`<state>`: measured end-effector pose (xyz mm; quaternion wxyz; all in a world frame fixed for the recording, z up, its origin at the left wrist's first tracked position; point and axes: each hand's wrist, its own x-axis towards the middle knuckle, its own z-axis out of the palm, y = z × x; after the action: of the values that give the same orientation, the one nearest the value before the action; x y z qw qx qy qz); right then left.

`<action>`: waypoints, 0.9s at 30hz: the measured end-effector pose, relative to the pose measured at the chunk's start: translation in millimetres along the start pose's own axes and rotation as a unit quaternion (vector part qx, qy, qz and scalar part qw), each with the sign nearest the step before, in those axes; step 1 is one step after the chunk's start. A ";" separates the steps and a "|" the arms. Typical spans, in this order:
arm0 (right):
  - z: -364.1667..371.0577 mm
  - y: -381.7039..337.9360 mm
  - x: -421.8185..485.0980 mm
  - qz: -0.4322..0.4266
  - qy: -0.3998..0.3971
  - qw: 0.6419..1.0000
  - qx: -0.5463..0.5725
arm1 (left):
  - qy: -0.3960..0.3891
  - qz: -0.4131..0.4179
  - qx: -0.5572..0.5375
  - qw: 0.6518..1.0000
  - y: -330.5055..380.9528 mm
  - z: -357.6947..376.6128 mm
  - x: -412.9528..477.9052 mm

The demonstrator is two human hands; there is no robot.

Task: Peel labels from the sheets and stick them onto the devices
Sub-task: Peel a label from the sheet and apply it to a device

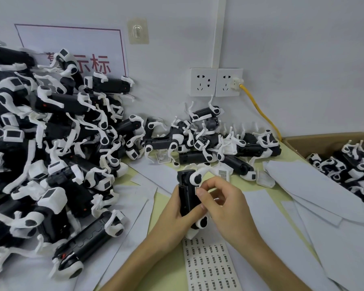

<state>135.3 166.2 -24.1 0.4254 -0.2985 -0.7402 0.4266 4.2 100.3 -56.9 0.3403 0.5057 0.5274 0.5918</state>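
White wall (pixel 292 49) is rising behind a green table (pixel 290 152), and the grip is happening low in the middle of it. The left hand (pixel 170 217) is wrapping its fingers round a black-and-white device (pixel 186 196), holding it upright with the thumb lying along the near side. The right hand (pixel 225 206) is curling in from the right, its thumb and forefinger pinching a small white label (pixel 197 189) against the device's right flank, just under the upper white leg joint. The other fingers are folding loosely behind.

Directly below the wrists a label sheet (pixel 210 267) is lying flat, its rows of printed labels running toward the near edge. White papers (pixel 315 206) are overlapping to the right of the grip and also spreading under it to the left.

Open room is lying mostly right of the grip, over those papers. To the left a tall pile (pixel 51 154) of devices is crowding close. Beyond the grip a lower row (pixel 208 139) of devices is lining the wall. Far right, a cardboard box (pixel 324 141) is holding more.

Above the row, two sockets (pixel 215 81) are sitting on the wall, a yellow cable (pixel 259 110) hanging from the right one. Up left, a red-bordered sign (pixel 72 49) and a clear hook (pixel 138 31) are sticking to the wall.
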 end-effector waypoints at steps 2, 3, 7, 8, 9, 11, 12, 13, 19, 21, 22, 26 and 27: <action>-0.3 -0.4 -0.4 -0.002 0.002 1.000 -0.006 | -0.002 0.006 0.002 1.000 -0.5 0.2 0.2; -0.6 -0.6 -0.6 -0.004 0.003 1.000 -0.012 | -0.002 0.008 0.002 1.000 -0.8 0.4 0.4; -0.9 -0.7 -0.5 -0.004 0.009 1.000 -0.022 | -0.004 0.012 0.001 1.000 -2.6 1.2 1.0; -0.9 -0.8 -0.5 -0.004 0.010 1.000 -0.023 | -0.004 0.012 0.003 1.000 -3.3 1.1 1.0; -0.9 -0.7 -0.6 -0.003 0.011 1.000 -0.023 | -0.005 0.011 0.004 1.000 -3.9 1.2 0.9; -0.7 -0.1 -0.8 0.001 0.013 1.000 -0.021 | -0.006 0.012 0.008 1.000 -4.4 0.9 0.6; -0.8 -0.1 -1.1 0.003 0.014 1.000 -0.019 | -0.006 0.013 0.011 1.000 -4.4 0.7 0.3; -0.9 -0.1 -1.1 0.007 0.015 1.000 -0.016 | -0.007 0.013 0.014 1.000 -4.4 0.6 0.4; -5.3 2.0 1.0 0.053 0.022 0.998 0.033 | -0.003 0.011 0.028 1.000 -2.6 -0.2 0.5; -6.0 3.5 3.1 0.059 0.011 0.998 0.033 | -0.002 0.005 0.020 1.000 -1.3 -0.8 0.9; -5.6 4.6 3.9 0.055 -0.002 0.998 0.034 | -0.001 0.001 0.013 1.000 -1.3 -1.2 1.2; 0.1 8.5 3.5 0.038 -0.043 0.998 0.040 | -0.012 -0.004 -0.004 1.000 0.9 -1.8 -0.1; 1.2 9.4 3.0 0.040 -0.042 0.997 0.044 | -0.019 -0.001 -0.003 1.000 1.9 -1.7 -0.8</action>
<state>133.5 172.4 -31.6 0.3893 -0.2902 -0.7253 0.4879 3.0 98.6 -55.1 0.3522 0.5154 0.5196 0.5834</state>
